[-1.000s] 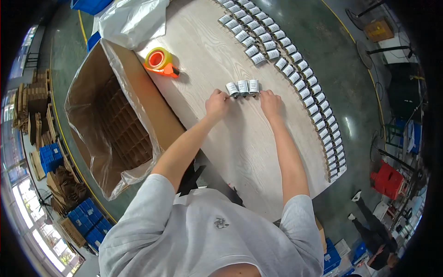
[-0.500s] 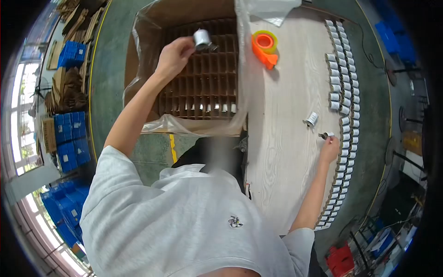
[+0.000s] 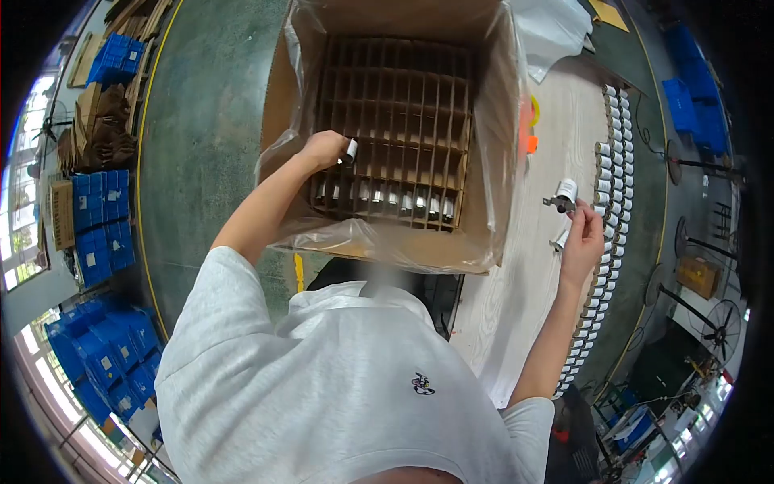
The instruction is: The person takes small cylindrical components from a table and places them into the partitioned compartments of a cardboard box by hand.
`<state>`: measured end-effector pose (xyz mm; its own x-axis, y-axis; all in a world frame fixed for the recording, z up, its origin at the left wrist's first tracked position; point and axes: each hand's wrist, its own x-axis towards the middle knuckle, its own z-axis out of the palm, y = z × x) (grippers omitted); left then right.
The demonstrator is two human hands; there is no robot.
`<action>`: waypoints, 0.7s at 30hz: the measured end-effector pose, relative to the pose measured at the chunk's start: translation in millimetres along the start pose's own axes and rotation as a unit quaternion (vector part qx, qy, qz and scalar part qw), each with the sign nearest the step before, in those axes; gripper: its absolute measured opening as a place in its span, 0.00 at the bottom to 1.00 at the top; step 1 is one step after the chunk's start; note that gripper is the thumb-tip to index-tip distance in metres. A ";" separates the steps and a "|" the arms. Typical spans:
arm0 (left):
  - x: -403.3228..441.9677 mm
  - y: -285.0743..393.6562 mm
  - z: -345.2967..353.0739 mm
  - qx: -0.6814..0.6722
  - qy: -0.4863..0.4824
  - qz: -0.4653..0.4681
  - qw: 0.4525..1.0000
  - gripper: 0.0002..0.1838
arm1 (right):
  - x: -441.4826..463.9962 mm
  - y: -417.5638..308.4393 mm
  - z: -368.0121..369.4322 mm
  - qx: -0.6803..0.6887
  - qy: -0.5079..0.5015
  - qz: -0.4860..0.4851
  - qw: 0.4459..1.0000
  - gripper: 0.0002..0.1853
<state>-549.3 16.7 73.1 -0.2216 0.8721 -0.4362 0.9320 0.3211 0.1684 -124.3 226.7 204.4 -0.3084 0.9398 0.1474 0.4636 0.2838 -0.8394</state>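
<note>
packing is looking only partly along: inside the carton point(image 3: 403, 18), the row of compartments nearest the person is showing a line of packed canisters point(image 3: 393, 196), while the rows farther into the carton are showing mostly brown dividers point(image 3: 387, 101). many labelled canisters point(image 3: 614, 161) are still standing in long rows on the table point(image 3: 500, 323), to the right of the carton, so most of the work is seemingly remaining. the left hand point(image 3: 324, 150) is reaching inside the carton, its fingers curling closed around one canister point(image 3: 352, 149) just above the dividers, near the carton's left side; the exact fingertip contact is hiding from view. the right hand point(image 3: 584, 230) is pinching a second canister point(image 3: 567, 189) by its dark end, thumb and fingers nearly meeting, above the table to the right of the carton, and a third canister point(image 3: 559, 240) is lying on the table between that hand and the carton. compared with half a second ago, the left hand is now sitting closer to the carton's filled row, the right hand is now raising its canister, and the carton's wall is now partly covering the orange tape dispenser point(image 3: 532, 144).
</note>
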 end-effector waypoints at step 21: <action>-27.3 23.6 38.3 0.069 -0.083 0.074 0.991 0.14 | -27.2 -37.2 327.8 -0.110 -0.406 -0.167 0.892 0.07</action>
<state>-510.3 -13.7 55.1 -0.0399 0.8292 -0.5576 0.9835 0.1311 0.1247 -405.5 128.2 60.1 -0.9183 0.3730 -0.1326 0.3572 0.6362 -0.6838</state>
